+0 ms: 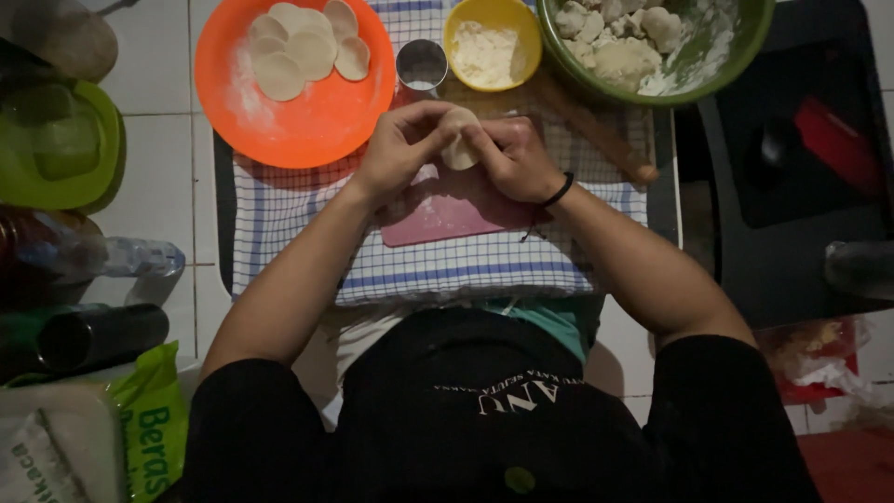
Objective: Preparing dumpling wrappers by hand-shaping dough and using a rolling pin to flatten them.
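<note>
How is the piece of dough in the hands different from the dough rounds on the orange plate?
The dough piece is held between the left hand and right hand above the pink board; the dough rounds lie untouched on the orange plate. The held piece looks folded or pinched; the rounds lie flat and overlap one another. It is a single piece; they are several. All share the same pale colour.
</note>
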